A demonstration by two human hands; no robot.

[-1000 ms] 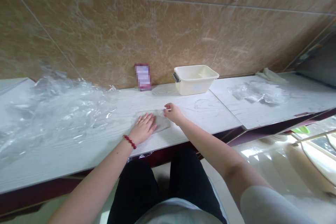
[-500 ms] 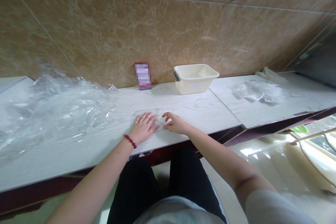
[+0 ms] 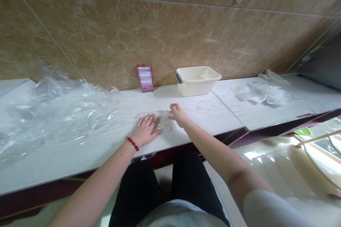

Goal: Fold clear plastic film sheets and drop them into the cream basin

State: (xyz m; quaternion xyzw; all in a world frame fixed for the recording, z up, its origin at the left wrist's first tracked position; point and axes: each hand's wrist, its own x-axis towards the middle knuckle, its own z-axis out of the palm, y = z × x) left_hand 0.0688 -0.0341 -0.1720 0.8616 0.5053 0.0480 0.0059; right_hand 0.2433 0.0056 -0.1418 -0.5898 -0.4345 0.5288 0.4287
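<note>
A small clear plastic bag [image 3: 163, 124] lies flat on the white wood-grain counter [image 3: 112, 142] in front of me. My left hand [image 3: 146, 130], with a red bead bracelet at the wrist, rests flat on the bag's left part with fingers spread. My right hand [image 3: 178, 114] is at the bag's right edge, fingers curled and pinching the plastic there.
A large heap of crumpled clear plastic [image 3: 53, 108] covers the counter's left side. A cream plastic tub [image 3: 198, 79] and a small dark red box [image 3: 145, 77] stand by the brown marble wall. More clear bags [image 3: 259, 94] lie on the right counter section.
My right hand slid toward me along the bag's right side, then moved back up and away to its far right edge. My left hand stayed pressed on the bag.
</note>
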